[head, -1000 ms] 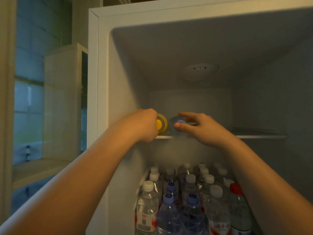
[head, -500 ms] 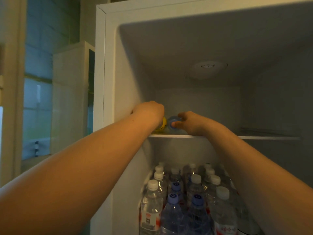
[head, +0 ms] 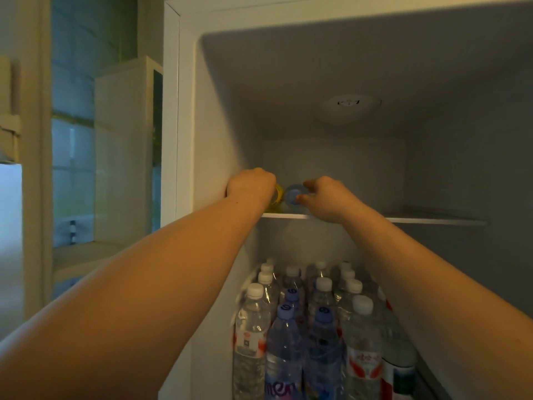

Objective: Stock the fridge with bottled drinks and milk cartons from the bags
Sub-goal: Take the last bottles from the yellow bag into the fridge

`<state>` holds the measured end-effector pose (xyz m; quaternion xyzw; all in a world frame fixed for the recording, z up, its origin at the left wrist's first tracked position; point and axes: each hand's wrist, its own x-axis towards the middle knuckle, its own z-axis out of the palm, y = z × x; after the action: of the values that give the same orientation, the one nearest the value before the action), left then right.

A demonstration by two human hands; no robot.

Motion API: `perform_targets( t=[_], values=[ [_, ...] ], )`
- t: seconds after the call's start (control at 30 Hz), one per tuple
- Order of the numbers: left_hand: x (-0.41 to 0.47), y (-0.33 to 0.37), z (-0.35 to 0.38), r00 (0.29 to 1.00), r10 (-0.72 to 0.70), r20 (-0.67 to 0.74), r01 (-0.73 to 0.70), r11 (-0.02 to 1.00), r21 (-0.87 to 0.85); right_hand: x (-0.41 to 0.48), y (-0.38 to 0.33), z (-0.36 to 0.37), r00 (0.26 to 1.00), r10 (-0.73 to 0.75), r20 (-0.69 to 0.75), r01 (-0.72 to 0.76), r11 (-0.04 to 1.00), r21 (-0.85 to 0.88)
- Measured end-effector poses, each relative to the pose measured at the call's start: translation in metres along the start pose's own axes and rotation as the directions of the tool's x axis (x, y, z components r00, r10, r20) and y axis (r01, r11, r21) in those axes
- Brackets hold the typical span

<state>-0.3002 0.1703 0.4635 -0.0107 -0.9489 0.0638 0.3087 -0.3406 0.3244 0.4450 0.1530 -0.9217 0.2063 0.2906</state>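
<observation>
Bottles (head: 288, 327) of clear plastic with white and blue caps stand packed upright below the white-edged top shelf (head: 432, 220), nearest the person. That tier looks full, which is likely why the new drinks go higher.

At the left end of the shelf, just past its front edge, the left hand (head: 250, 186) is curled over the end of a yellow-capped bottle (head: 277, 194). The bottle lies on its side with its cap toward the person. Beside it, the right hand (head: 328, 197) pinches the cap end of a blue-capped clear bottle (head: 292, 195), also on its side.

The two bottles lie close together, touching or nearly so, at the shelf's left end. Laid flat and held by the cap end, they can probably be slid back along the shelf, each hand steadying its own against rolling.

Behind the shelf rises the grey back wall (head: 331, 168) of the white fridge (head: 170, 111), and above it sits a round white ceiling lamp (head: 350, 103). Left of the shelf, outside the fridge, a tall white cabinet (head: 124, 154) stands before a dim blue-green window (head: 72, 168).
</observation>
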Motion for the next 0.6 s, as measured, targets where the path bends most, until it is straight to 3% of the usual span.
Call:
perform_targets(
  t=[0.27,0.5,0.6],
  values=[
    [-0.045,-0.007,-0.006,0.995,0.104,0.008,-0.103,0.993,-0.062,-0.067,-0.015,-0.01,0.996,0.041,-0.077,-0.049,0.993,-0.107],
    [-0.116,-0.02,0.02,0.968,0.244,0.059,-0.225,0.949,-0.221,-0.139,-0.03,0.006,0.991,0.128,0.031,-0.118,0.97,-0.213],
    [-0.173,-0.021,0.028,0.953,0.303,0.019,-0.291,0.927,-0.236,-0.185,-0.039,0.019,0.985,0.158,0.074,-0.136,0.959,-0.25]
  ],
)
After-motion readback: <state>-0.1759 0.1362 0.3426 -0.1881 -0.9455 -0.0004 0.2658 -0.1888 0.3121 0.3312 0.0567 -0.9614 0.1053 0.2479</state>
